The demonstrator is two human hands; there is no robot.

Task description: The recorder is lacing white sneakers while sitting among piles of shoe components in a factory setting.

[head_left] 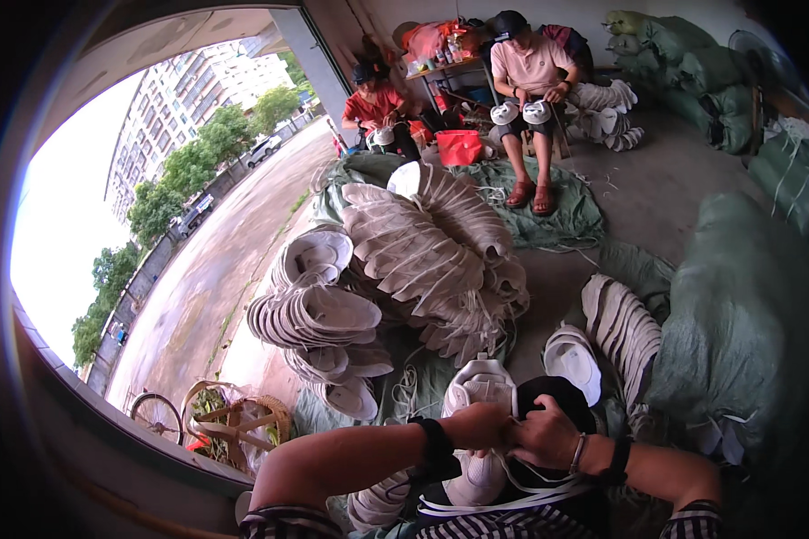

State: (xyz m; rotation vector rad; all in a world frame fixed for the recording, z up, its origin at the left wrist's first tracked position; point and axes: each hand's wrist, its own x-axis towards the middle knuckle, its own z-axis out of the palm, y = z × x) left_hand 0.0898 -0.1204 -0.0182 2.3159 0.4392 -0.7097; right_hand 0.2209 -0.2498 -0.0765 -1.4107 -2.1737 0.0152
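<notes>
My left hand (478,425) and right hand (541,435) meet knuckle to knuckle over the white shoe (478,422) on my lap, both sets of fingers pinched on its white lace. The shoe points away from me, toward the big heap of soles (404,269).

Both hands, left hand (478,426) and right hand (543,435), on a white shoe upper (479,384).
</notes>
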